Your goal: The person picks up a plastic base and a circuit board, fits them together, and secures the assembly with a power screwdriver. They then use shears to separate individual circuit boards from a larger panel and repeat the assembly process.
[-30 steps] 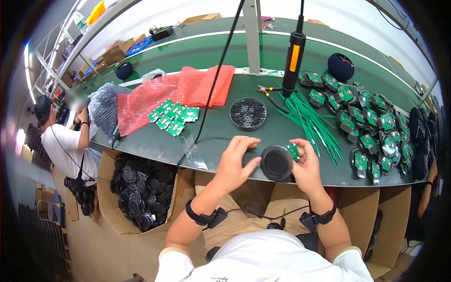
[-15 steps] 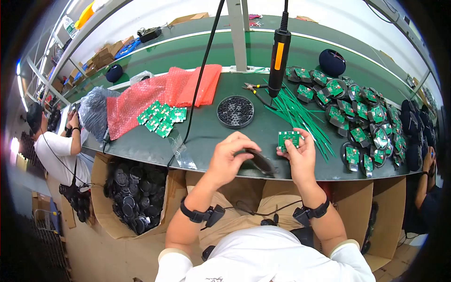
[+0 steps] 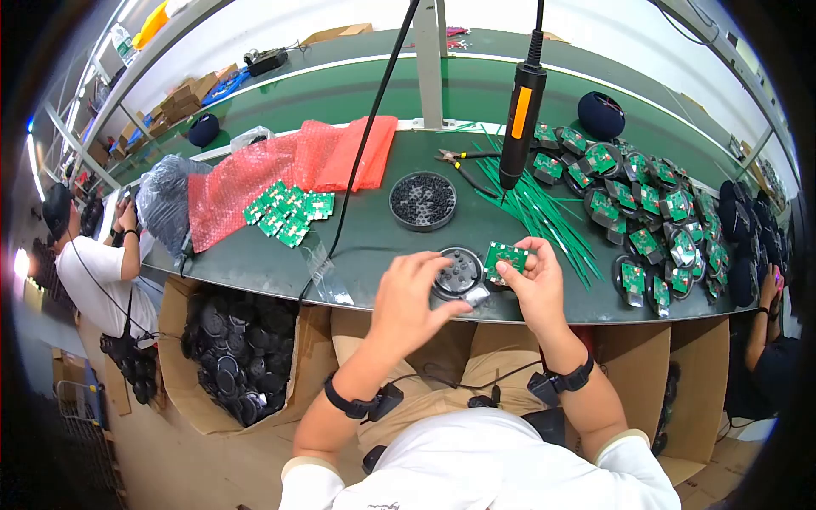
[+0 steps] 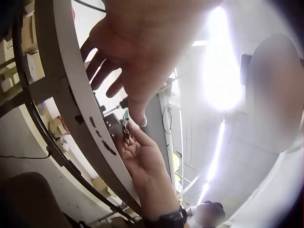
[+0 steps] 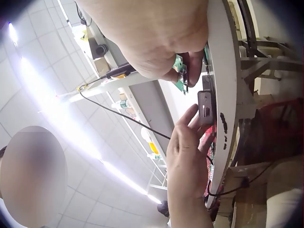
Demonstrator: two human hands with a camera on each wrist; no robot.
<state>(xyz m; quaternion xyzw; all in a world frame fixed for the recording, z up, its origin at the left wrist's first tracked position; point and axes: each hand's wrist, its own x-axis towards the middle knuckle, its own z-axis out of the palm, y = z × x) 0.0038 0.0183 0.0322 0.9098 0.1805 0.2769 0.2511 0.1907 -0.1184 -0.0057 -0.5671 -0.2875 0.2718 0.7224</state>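
In the head view my right hand point(image 3: 537, 279) pinches a small green circuit board point(image 3: 505, 260) between thumb and fingers, its printed side facing up. Left of it, near the table's front edge, lies a round black plastic housing point(image 3: 459, 270), its inner side with raised posts facing up. A silvery rectangular part point(image 3: 477, 296) shows at its near rim. My left hand point(image 3: 406, 297) is beside the housing, fingertips at its left rim and thumb stretched along the near side. The left wrist view shows the left hand's point(image 4: 137, 52) fingers spread and loosely extended.
A black-and-orange electric screwdriver point(image 3: 520, 119) hangs above green strips point(image 3: 552, 221) and pliers point(image 3: 466, 161). A round dish of small black parts point(image 3: 422, 223) stands mid-table. Circuit boards point(image 3: 289, 212) lie left; housings with boards point(image 3: 646, 204) crowd the right. A carton point(image 3: 183, 365) sits below.
The housing has been turned from its smooth side to its inner side and set down on the table by the left hand, whose fingers have loosened. The right hand keeps the circuit board.
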